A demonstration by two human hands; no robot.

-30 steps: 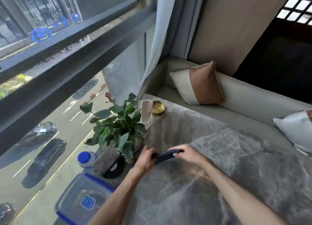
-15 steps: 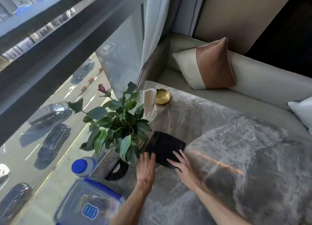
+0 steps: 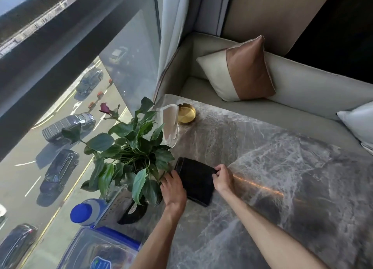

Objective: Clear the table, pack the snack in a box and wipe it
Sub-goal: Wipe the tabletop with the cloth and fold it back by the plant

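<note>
A dark folded cloth (image 3: 196, 180) lies flat on the grey marble table (image 3: 282, 178), just right of the potted plant (image 3: 131, 147). My left hand (image 3: 173, 190) rests on the cloth's left edge, fingers spread against it. Pinching the cloth's right corner between fingers and thumb is my right hand (image 3: 223, 178). A clear plastic box with a blue-rimmed lid (image 3: 99, 250) sits at the table's near left corner, its lid on and packets dimly visible inside.
A blue-capped bottle (image 3: 84, 211), a metal card stand (image 3: 115, 208) and a black round object (image 3: 133, 214) crowd beside the plant. A clear glass holder (image 3: 169, 125) and a gold dish (image 3: 186, 114) stand at the far corner. The sofa with a brown cushion (image 3: 240, 71) runs behind.
The cloth, held up between both hands a second ago, now lies flat on the table. My right hand has shifted from the cloth's near edge to its right corner.
</note>
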